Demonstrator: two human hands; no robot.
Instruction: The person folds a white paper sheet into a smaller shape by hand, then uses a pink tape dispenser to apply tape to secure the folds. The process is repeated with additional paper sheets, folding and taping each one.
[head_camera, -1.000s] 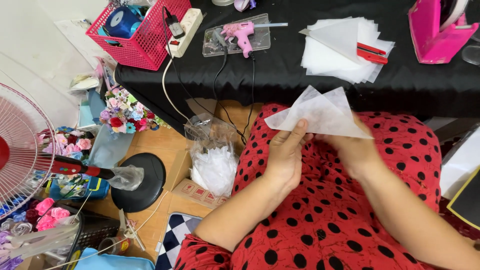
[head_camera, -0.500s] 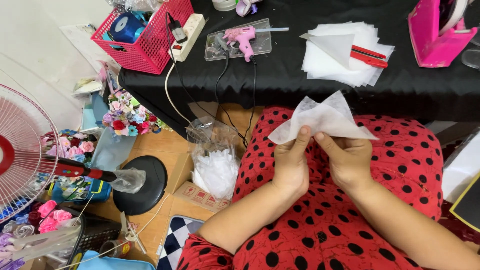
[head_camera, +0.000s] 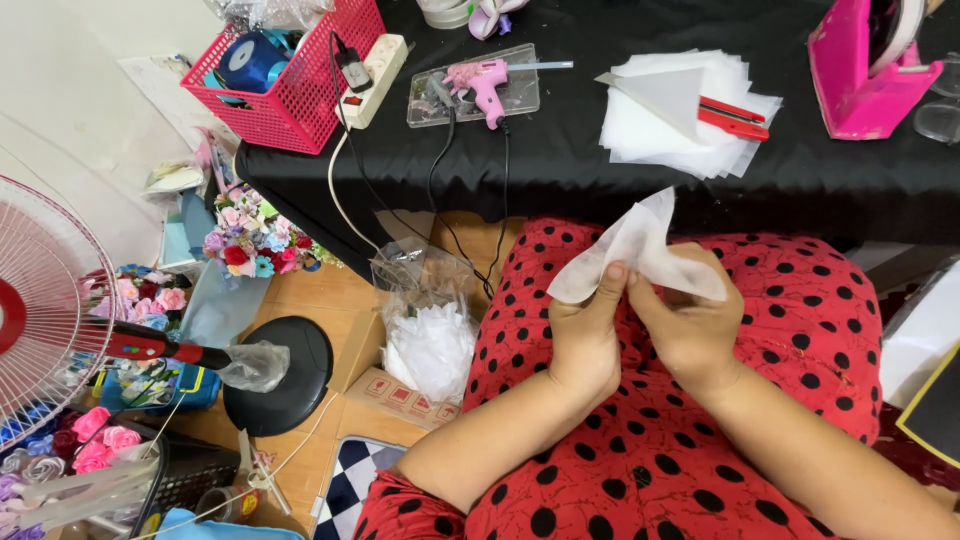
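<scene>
Head view: we hold a white sheet (head_camera: 640, 250) over our lap, below the tabletop's (head_camera: 600, 190) near edge. Our left hand (head_camera: 585, 335) and right hand (head_camera: 690, 325) pinch its gathered middle. It looks light, limp and easily creased, so we judge the pinched fold the best hold.

Red garment with black polka dots (over lap and upper arms), bare forearms, no rings visible
</scene>
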